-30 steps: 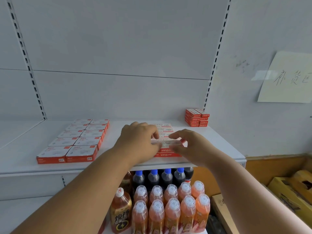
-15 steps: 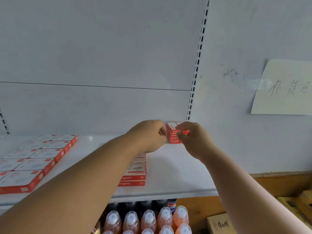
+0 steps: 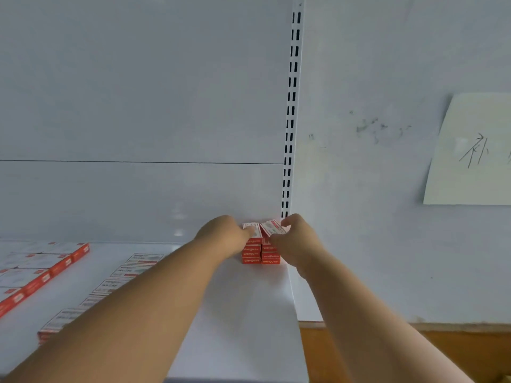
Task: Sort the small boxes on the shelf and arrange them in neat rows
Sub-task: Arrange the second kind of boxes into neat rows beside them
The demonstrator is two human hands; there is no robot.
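Both my hands at stacked small boxes, far back corner of shelf, right beside slotted upright. Left hand fingers curled onto top box of left stack. Right hand pinching tilted top box, probably lifting it off for sorting. Boxes: red cardboard, white printed tops, crisp edges. Flat rows of boxes well left of upright, another row partly hidden by left arm.
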